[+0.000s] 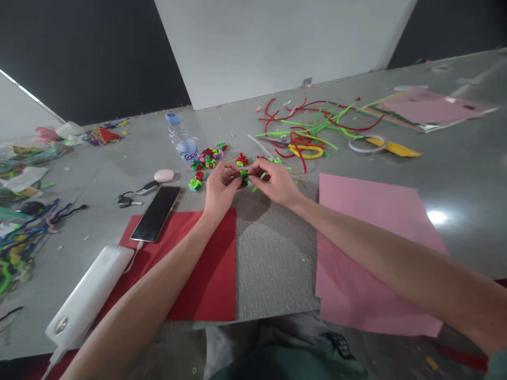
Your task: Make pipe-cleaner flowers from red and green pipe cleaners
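Note:
Between my two hands is a small red and green pipe-cleaner piece [243,173], pinched from both sides above the grey table. My left hand [222,187] closes thumb and fingertips on its left side. From the right, my right hand [273,182] grips it the same way; the fingers partly hide its shape. Just beyond the hands lies a red and green pipe-cleaner flower [242,160]. Several similar flowers [208,158] cluster to the left, one of them light green [195,184]. Short green pipe-cleaner bits [275,161] lie by my right hand.
Red and green pipe cleaners [317,119] surround yellow-handled scissors [307,152]. Nearby are a tape roll [367,144] and yellow cutter [396,148]. A water bottle [181,138], phone [156,214], keys [129,201] and power bank [91,293] stand left. Red paper [214,264] and pink paper [368,211] flank the front.

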A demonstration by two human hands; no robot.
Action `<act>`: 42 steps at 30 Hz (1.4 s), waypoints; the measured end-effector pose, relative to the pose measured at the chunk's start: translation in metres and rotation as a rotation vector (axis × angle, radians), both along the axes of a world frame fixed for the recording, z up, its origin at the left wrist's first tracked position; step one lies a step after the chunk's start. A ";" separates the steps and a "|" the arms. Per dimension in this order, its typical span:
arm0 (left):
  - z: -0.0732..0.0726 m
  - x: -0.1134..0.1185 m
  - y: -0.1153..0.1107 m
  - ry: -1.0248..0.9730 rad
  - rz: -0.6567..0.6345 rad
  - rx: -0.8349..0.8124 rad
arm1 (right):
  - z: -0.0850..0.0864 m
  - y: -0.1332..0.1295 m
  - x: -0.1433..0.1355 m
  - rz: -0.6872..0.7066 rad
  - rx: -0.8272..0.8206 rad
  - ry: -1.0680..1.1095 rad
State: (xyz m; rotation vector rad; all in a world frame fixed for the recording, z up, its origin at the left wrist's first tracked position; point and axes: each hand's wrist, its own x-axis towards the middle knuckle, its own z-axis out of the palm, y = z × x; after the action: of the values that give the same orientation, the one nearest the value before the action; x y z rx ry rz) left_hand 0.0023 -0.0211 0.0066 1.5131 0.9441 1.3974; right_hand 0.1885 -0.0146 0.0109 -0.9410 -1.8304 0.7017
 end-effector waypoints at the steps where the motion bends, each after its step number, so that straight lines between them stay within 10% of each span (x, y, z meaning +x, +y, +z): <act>1: 0.000 0.000 0.000 0.006 -0.012 -0.005 | 0.000 0.000 0.000 -0.013 -0.001 -0.005; 21: -0.004 0.000 0.001 0.020 -0.009 -0.087 | -0.002 -0.011 -0.002 -0.117 0.345 -0.237; 42: -0.007 0.002 0.003 0.091 -0.004 -0.029 | -0.005 -0.005 -0.002 -0.111 0.338 -0.239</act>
State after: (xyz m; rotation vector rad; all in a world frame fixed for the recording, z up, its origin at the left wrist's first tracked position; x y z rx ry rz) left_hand 0.0043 -0.0180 -0.0001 1.5675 1.0121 1.3158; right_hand 0.1865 -0.0200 0.0054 -0.9201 -2.0066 0.2058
